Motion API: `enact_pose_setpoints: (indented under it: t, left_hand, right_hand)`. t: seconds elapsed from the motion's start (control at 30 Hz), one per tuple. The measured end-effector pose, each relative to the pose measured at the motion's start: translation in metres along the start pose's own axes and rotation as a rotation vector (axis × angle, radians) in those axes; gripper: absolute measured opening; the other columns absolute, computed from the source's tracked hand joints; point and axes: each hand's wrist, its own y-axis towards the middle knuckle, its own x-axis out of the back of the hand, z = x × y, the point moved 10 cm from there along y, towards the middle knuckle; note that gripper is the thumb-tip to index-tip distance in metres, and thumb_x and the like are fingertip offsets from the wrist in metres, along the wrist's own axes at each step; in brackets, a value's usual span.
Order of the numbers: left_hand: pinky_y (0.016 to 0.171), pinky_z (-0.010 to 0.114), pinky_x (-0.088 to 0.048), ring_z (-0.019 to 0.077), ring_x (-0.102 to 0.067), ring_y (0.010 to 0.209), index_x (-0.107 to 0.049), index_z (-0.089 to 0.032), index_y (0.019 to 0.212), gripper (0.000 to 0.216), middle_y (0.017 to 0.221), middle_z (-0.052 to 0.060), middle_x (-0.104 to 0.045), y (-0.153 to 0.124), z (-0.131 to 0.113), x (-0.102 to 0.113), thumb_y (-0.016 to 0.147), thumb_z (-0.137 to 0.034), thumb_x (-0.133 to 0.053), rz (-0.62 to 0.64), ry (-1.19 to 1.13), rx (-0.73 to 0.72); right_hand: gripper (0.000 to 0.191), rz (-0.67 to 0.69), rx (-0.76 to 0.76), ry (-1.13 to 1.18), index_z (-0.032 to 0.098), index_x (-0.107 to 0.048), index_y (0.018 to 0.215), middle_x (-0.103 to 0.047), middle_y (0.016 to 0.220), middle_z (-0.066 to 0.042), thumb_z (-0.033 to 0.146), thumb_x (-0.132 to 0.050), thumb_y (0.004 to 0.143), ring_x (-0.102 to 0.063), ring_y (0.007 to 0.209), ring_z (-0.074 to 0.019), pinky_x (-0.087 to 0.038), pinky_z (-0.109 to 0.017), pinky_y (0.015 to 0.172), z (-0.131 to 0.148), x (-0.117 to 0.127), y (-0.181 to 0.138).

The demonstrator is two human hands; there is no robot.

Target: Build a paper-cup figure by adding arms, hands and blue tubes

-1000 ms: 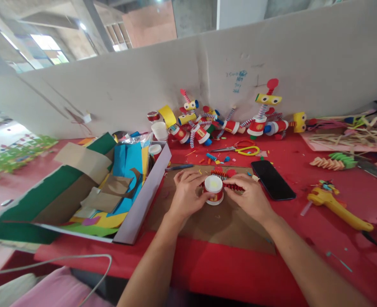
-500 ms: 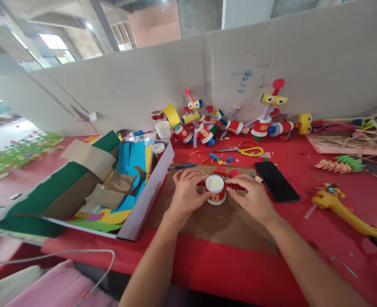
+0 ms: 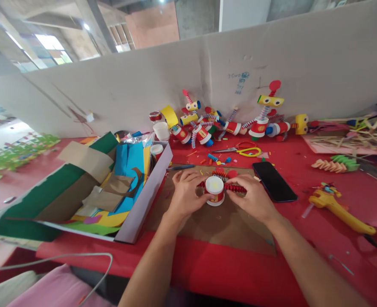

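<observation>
A small red paper cup [image 3: 214, 190] stands upside down on a brown cardboard sheet [image 3: 214, 226], its white bottom facing up. Red folded-paper strips [image 3: 236, 187] stick out from its sides. My left hand [image 3: 186, 195] curls round the cup's left side, fingers closed on it. My right hand [image 3: 253, 198] presses against the right side, on the cup and the red strip there.
An open box [image 3: 145, 200] of coloured paper lies at the left. A black phone [image 3: 274, 181], yellow-handled scissors [image 3: 244, 150] and a yellow glue gun [image 3: 338, 207] lie on the red table. Several finished paper-cup figures [image 3: 262, 123] lean against the white partition behind.
The hands and cup hold the same place on the cardboard. Only the camera has shifted slightly.
</observation>
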Motion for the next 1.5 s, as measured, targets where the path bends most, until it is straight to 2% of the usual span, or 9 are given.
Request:
enact_pose_setpoints:
  t: [0.47, 0.7, 0.97, 1.17, 1.27, 1.37, 1.43, 1.5]
  left_hand:
    - [0.107, 0.051, -0.025, 0.0284, -0.059, 0.110, -0.072, -0.025, 0.104, 0.041, 0.106, 0.008, -0.072, 0.000, -0.004, -0.002, 0.072, -0.050, -0.075, -0.008, -0.062, 0.015]
    - [0.108, 0.050, -0.024, 0.0282, -0.058, 0.112, -0.071, -0.024, 0.106, 0.043, 0.108, 0.009, -0.071, 0.001, -0.004, -0.003, 0.071, -0.049, -0.076, 0.000, -0.052, 0.018]
    - [0.107, 0.049, -0.024, 0.0276, -0.059, 0.112, -0.070, -0.023, 0.104, 0.041, 0.107, 0.008, -0.071, 0.000, -0.006, -0.003, 0.072, -0.049, -0.075, -0.006, -0.050, 0.002]
    - [0.108, 0.051, -0.023, 0.0294, -0.059, 0.113, -0.069, -0.024, 0.105, 0.041, 0.109, 0.008, -0.072, 0.000, -0.005, -0.004, 0.071, -0.046, -0.076, -0.004, -0.023, 0.004]
    - [0.109, 0.053, -0.022, 0.0305, -0.058, 0.114, -0.068, -0.024, 0.105, 0.042, 0.110, 0.009, -0.071, 0.000, -0.006, -0.003, 0.071, -0.047, -0.075, -0.002, 0.003, 0.005]
    - [0.110, 0.054, -0.019, 0.0308, -0.057, 0.115, -0.068, -0.024, 0.107, 0.044, 0.111, 0.009, -0.070, 0.000, -0.006, -0.003, 0.071, -0.050, -0.074, 0.007, 0.017, -0.003]
    - [0.111, 0.054, -0.018, 0.0307, -0.056, 0.116, -0.067, -0.024, 0.111, 0.048, 0.113, 0.009, -0.070, -0.001, -0.004, 0.000, 0.072, -0.052, -0.072, 0.002, -0.003, -0.003]
    - [0.110, 0.051, -0.023, 0.0295, -0.056, 0.116, -0.066, -0.025, 0.114, 0.048, 0.116, 0.008, -0.069, 0.000, 0.004, 0.006, 0.077, -0.056, -0.065, -0.036, -0.088, 0.032]
  right_hand:
    - [0.013, -0.007, 0.070, 0.013, 0.023, -0.072, 0.093, -0.074, 0.092, -0.006, 0.023, -0.063, 0.084, -0.063, 0.091, -0.0240, -0.047, -0.039, 0.082, 0.001, -0.003, 0.002]
    - [0.014, 0.018, 0.046, 0.067, 0.022, -0.072, 0.094, -0.073, 0.092, -0.006, 0.023, -0.063, 0.084, -0.062, 0.091, -0.0234, -0.048, -0.039, 0.083, 0.000, -0.004, 0.003]
    - [0.017, 0.026, -0.055, 0.160, 0.022, -0.073, 0.094, -0.071, 0.092, -0.007, 0.028, -0.063, 0.082, -0.064, 0.090, -0.0226, -0.051, -0.037, 0.079, -0.012, -0.007, 0.002]
    - [0.014, 0.006, -0.036, 0.150, 0.023, -0.073, 0.091, -0.071, 0.089, -0.006, 0.027, -0.063, 0.082, -0.065, 0.089, -0.0225, -0.052, -0.036, 0.077, -0.006, -0.004, 0.003]
    - [0.013, -0.002, -0.016, 0.088, 0.023, -0.073, 0.090, -0.073, 0.089, -0.005, 0.022, -0.063, 0.081, -0.065, 0.091, -0.0231, -0.051, -0.037, 0.081, 0.000, -0.001, 0.005]
    - [0.018, -0.001, -0.007, 0.051, 0.024, -0.072, 0.096, -0.074, 0.096, -0.005, 0.022, -0.066, 0.079, -0.065, 0.097, -0.0246, -0.050, -0.042, 0.088, 0.004, 0.003, 0.004]
    - [0.030, 0.006, -0.016, 0.093, 0.025, -0.068, 0.109, -0.073, 0.109, -0.006, 0.029, -0.069, 0.080, -0.064, 0.104, -0.0259, -0.049, -0.044, 0.092, 0.003, 0.005, 0.003]
    - [0.038, -0.016, -0.071, 0.180, 0.025, -0.065, 0.117, -0.070, 0.117, -0.007, 0.040, -0.067, 0.082, -0.064, 0.108, -0.0259, -0.049, -0.044, 0.094, -0.005, 0.011, 0.002]
